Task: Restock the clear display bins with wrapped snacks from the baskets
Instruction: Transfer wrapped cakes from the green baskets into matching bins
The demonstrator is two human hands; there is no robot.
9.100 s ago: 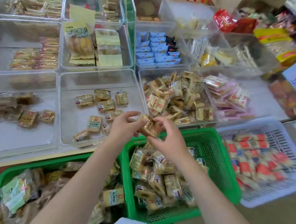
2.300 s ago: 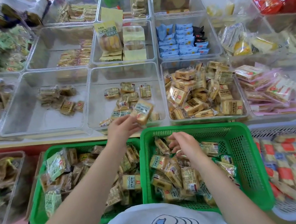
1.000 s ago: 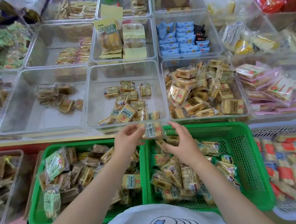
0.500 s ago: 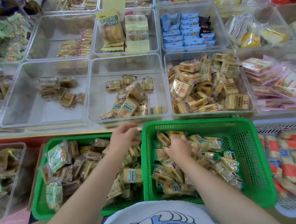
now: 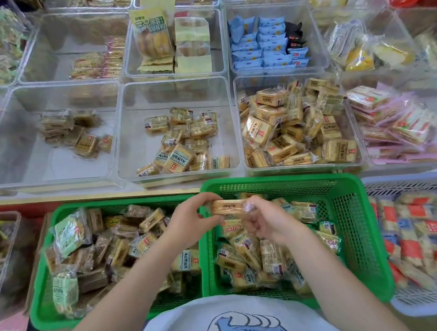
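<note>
Both hands meet over the far rim of the right green basket (image 5: 359, 230), sharing one wrapped snack (image 5: 227, 207). The left hand (image 5: 189, 224) pinches its left end between thumb and curled fingers; the right hand (image 5: 263, 222) has its fingers curled round the crinkled wrapper tail at the other end. The snack hangs just above that basket's heap, not yet over any bin.

It looks light and fairly stiff — a cake slab in slick clear film. The film probably slides under a loose grip, and the cake may crumble if squeezed, so a hold on the short ends or the sealed tail seems safest.

Just beyond the basket, the centre clear bin (image 5: 136, 137) holds a thin scatter of similar tan packets, while the bin to its right (image 5: 239, 123) is heaped nearly full. To the basket's left, a second green basket (image 5: 50, 312) carries mixed tan, brown and pale-green packets; to its right, a white basket (image 5: 419, 180) holds red-and-white ones.
</note>
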